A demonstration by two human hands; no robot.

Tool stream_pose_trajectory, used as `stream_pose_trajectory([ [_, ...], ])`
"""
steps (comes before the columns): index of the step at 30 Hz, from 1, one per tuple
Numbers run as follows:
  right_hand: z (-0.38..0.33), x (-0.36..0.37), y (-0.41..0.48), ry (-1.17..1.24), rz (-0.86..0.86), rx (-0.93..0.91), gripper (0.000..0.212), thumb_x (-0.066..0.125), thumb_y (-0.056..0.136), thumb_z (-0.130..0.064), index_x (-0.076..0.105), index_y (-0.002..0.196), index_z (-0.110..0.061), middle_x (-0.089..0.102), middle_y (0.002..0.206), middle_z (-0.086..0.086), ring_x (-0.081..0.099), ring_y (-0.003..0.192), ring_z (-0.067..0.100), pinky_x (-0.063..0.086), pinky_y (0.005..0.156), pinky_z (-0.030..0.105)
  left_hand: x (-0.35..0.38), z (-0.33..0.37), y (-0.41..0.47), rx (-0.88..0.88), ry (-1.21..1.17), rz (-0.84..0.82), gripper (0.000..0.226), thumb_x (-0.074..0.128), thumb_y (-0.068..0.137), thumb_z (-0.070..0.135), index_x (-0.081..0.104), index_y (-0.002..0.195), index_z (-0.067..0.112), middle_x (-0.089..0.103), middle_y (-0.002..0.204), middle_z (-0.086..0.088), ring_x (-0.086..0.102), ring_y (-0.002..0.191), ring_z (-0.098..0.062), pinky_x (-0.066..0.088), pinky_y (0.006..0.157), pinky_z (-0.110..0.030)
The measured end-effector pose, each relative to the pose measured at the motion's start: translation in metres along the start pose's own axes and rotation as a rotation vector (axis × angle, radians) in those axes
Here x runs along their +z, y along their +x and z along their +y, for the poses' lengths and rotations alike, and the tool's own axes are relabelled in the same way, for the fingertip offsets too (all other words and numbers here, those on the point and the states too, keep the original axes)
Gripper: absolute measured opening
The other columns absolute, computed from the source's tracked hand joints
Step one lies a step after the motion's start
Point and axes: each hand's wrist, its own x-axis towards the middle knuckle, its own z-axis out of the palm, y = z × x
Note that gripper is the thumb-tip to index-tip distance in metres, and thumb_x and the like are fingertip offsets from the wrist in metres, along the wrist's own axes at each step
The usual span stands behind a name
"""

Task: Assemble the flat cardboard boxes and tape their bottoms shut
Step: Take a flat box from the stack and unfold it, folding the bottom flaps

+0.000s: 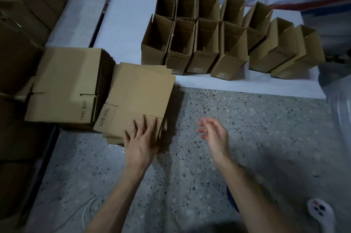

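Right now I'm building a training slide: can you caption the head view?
Left hand rests on stack of flat boxes, right hand hovers open; assembled boxes wait behind.

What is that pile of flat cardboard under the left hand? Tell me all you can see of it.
The pile of flat boxes is plain brown cardboard, folded flat and unopened. Its sheets lie loosely stacked, edges slightly fanned, the pile a little askew. The top sheet shows cut slots between flaps and small print near its left corner. It sits on the speckled floor, close against a taller stack on its left. The left hand rests on its near edge, fingers spread.
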Motion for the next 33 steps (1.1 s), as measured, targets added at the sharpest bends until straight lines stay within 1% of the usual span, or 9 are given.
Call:
stream_pose_trajectory([
  [4, 0.004, -0.02, -0.033, -0.019, 0.024, 0.0, 0.015, 0.056, 0.101, -0.015, 0.07, 0.097, -0.019, 0.075, 0.09, -0.002, 0.069, 0.077, 0.016, 0.052, 0.061, 0.021, -0.017, -0.004, -0.023, 0.079, -0.079, 0.042, 0.073, 0.057, 0.099, 0.036, 0.016, 0.158, 0.037, 0.004, 0.165, 0.007, 0.005, 0.154, -0.031, 0.011, 0.122, -0.059],
  [8, -0.005, -0.037, -0.057, -0.013, 0.066, -0.071, 0.014, 0.056, 0.101, -0.017, 0.069, 0.102, -0.021, 0.075, 0.1, 0.003, 0.071, 0.081, 0.011, 0.055, 0.062, 0.021, -0.059, 0.003, -0.06, 0.21, -0.334, 0.429, 0.044, 0.053, 0.103, 0.027, 0.05, 0.147, 0.024, 0.047, 0.152, 0.004, 0.04, 0.143, -0.032, 0.029, 0.116, -0.058],
  [12, -0.033, -0.051, -0.071, 0.008, 0.064, -0.15, 0.02, 0.058, 0.099, -0.028, 0.064, 0.118, -0.031, 0.069, 0.123, -0.002, 0.066, 0.11, 0.015, 0.057, 0.09, 0.037, -0.109, 0.01, -0.1, 0.338, -0.74, 0.665, 0.028, 0.047, 0.102, 0.024, 0.06, 0.126, 0.029, 0.063, 0.122, 0.013, 0.059, 0.115, -0.01, 0.046, 0.097, -0.025],
  [16, -0.056, -0.065, -0.088, 0.023, -0.138, -0.221, 0.052, 0.058, 0.088, -0.061, 0.051, 0.137, -0.045, 0.054, 0.132, -0.025, 0.06, 0.113, -0.005, 0.062, 0.073, 0.037, -0.118, 0.018, -0.13, 0.291, -1.064, 0.606, 0.017, 0.05, 0.1, 0.022, 0.059, 0.113, 0.03, 0.063, 0.107, 0.011, 0.06, 0.101, -0.007, 0.046, 0.084, -0.013],
  [20, -0.033, -0.076, -0.1, -0.14, -0.239, -0.203, 0.046, 0.065, 0.09, -0.051, 0.054, 0.134, -0.045, 0.056, 0.127, -0.025, 0.06, 0.111, -0.005, 0.063, 0.064, 0.039, -0.066, 0.012, -0.132, 0.133, -1.193, 0.418, 0.009, 0.055, 0.098, 0.023, 0.06, 0.105, 0.022, 0.064, 0.1, 0.007, 0.06, 0.096, -0.01, 0.048, 0.083, -0.021],
  [24, 0.037, -0.082, -0.119, -0.328, -0.136, -0.142, 0.004, 0.071, 0.09, -0.024, 0.073, 0.093, -0.026, 0.073, 0.101, -0.002, 0.071, 0.096, 0.019, 0.063, 0.076, 0.039, 0.013, 0.004, -0.136, -0.193, -0.961, 0.233, 0.02, 0.061, 0.098, 0.029, 0.057, 0.117, 0.022, 0.057, 0.115, 0.005, 0.052, 0.109, -0.01, 0.046, 0.098, -0.04],
  [27, 0.06, -0.08, -0.133, -0.396, -0.174, -0.128, 0.03, 0.075, 0.077, -0.05, 0.066, 0.1, -0.033, 0.066, 0.116, 0.002, 0.07, 0.095, 0.013, 0.062, 0.081, 0.038, 0.041, 0.002, -0.141, -0.281, -0.937, 0.236, 0.056, 0.068, 0.091, 0.046, 0.046, 0.138, 0.027, 0.046, 0.128, 0.009, 0.04, 0.122, -0.01, 0.036, 0.104, -0.033],
  [30, 0.068, -0.071, -0.138, -0.577, -0.099, -0.198, 0.044, 0.078, 0.071, -0.059, 0.062, 0.105, -0.037, 0.044, 0.121, -0.013, 0.059, 0.112, 0.019, 0.058, 0.091, 0.039, 0.046, -0.001, -0.141, -0.289, -0.951, 0.228, 0.058, 0.069, 0.089, 0.048, 0.046, 0.139, 0.029, 0.047, 0.128, 0.01, 0.042, 0.121, -0.01, 0.037, 0.102, -0.032],
  [33, 0.068, -0.061, -0.142, -0.772, 0.084, -0.366, 0.049, 0.081, 0.076, -0.051, 0.064, 0.113, -0.024, 0.046, 0.124, -0.006, 0.05, 0.12, 0.019, 0.051, 0.092, 0.033, 0.043, -0.002, -0.141, -0.293, -0.966, 0.211, 0.056, 0.069, 0.089, 0.048, 0.046, 0.136, 0.03, 0.047, 0.127, 0.011, 0.043, 0.12, -0.01, 0.038, 0.101, -0.031],
])
